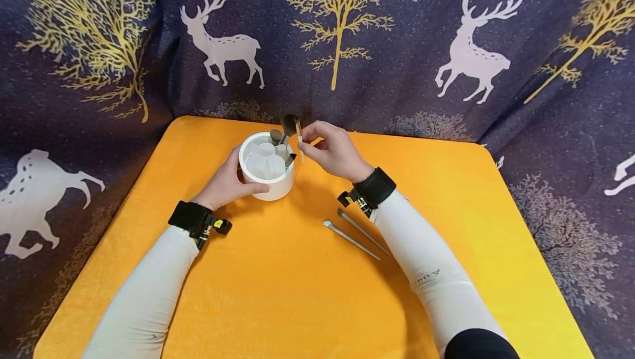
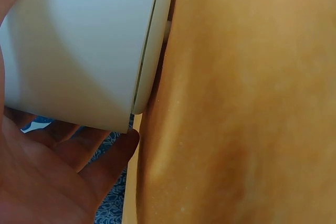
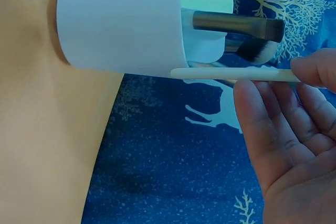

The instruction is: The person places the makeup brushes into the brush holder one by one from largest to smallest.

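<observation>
A round white brush holder (image 1: 272,191) with inner compartments stands upright on the table. Several makeup brushes rise from its right and far side, among them a fluffy dark brush (image 1: 289,125) and a flat-tipped brush (image 3: 231,23). My left hand (image 1: 229,183) grips the holder from its left, thumb along the near wall; in the left wrist view its fingers reach round the white side. Between thumb and fingers my right hand (image 1: 333,148) pinches a makeup brush (image 3: 236,74) with a pale handle. This brush points handle-down, its handle end close by the holder's rim.
Two slim makeup brushes (image 1: 351,240) lie on the orange table (image 1: 258,293), near the right forearm. Behind the table hangs a dark cloth (image 1: 377,94) printed with deer and trees. The table's far edge runs close behind the holder.
</observation>
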`<state>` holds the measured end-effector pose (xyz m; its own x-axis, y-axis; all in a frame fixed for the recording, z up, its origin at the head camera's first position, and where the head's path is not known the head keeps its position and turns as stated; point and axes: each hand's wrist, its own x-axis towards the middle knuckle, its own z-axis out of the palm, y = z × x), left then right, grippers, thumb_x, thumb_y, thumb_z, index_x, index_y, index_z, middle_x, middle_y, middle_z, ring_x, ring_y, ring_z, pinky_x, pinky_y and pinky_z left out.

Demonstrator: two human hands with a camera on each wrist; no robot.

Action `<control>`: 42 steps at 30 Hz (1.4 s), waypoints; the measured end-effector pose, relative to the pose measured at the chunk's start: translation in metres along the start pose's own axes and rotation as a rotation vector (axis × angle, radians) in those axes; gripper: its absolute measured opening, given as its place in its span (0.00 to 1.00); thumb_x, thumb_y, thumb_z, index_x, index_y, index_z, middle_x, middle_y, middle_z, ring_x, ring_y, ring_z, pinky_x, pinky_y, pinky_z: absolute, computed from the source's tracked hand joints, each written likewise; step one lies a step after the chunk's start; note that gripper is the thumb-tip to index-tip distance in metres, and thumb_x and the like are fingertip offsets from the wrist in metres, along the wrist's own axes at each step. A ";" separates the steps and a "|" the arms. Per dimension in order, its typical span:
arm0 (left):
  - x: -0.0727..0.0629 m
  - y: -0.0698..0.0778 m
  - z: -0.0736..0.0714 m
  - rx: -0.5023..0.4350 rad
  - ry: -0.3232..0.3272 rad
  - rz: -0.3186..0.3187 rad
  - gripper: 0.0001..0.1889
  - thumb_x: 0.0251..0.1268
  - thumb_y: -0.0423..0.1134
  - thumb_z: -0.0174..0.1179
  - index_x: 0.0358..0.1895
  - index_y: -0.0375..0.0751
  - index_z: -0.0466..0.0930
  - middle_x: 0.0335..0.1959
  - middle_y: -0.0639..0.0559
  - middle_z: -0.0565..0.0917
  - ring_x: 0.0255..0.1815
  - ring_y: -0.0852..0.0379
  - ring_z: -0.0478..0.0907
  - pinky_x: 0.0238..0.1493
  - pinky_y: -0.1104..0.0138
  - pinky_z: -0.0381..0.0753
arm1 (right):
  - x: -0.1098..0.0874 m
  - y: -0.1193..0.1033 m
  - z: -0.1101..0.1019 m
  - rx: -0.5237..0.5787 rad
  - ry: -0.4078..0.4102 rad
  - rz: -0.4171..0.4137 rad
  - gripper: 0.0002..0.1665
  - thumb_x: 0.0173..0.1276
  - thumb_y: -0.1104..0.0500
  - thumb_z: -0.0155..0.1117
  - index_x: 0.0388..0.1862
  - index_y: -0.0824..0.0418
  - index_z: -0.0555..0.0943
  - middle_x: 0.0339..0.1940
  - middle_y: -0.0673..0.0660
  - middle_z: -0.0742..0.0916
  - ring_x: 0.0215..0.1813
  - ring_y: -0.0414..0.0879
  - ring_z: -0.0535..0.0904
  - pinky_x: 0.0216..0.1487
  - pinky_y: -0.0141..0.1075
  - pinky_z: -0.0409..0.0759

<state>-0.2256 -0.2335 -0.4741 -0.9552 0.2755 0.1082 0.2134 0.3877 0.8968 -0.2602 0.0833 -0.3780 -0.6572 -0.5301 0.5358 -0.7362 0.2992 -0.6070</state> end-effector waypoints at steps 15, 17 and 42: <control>-0.001 0.003 0.000 -0.014 -0.003 0.002 0.64 0.56 0.43 0.89 0.91 0.53 0.52 0.83 0.47 0.68 0.80 0.43 0.67 0.83 0.43 0.63 | 0.008 -0.002 0.005 0.023 0.069 -0.014 0.06 0.78 0.66 0.75 0.48 0.65 0.86 0.46 0.58 0.90 0.50 0.48 0.88 0.43 0.36 0.89; 0.000 0.003 0.001 -0.016 -0.004 0.006 0.65 0.56 0.43 0.90 0.91 0.53 0.51 0.83 0.47 0.68 0.80 0.43 0.67 0.83 0.42 0.63 | 0.009 -0.003 0.006 0.031 0.073 -0.016 0.06 0.77 0.67 0.76 0.48 0.65 0.86 0.46 0.58 0.91 0.50 0.48 0.89 0.43 0.38 0.89; 0.000 0.002 0.000 -0.022 -0.013 0.003 0.64 0.58 0.43 0.89 0.91 0.52 0.51 0.84 0.47 0.66 0.80 0.42 0.67 0.84 0.40 0.61 | 0.019 -0.013 0.020 0.053 0.048 -0.008 0.06 0.78 0.67 0.74 0.49 0.66 0.86 0.48 0.60 0.91 0.50 0.50 0.89 0.48 0.38 0.90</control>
<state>-0.2256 -0.2328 -0.4720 -0.9516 0.2886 0.1057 0.2121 0.3677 0.9054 -0.2601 0.0537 -0.3719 -0.6595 -0.4934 0.5671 -0.7325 0.2524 -0.6322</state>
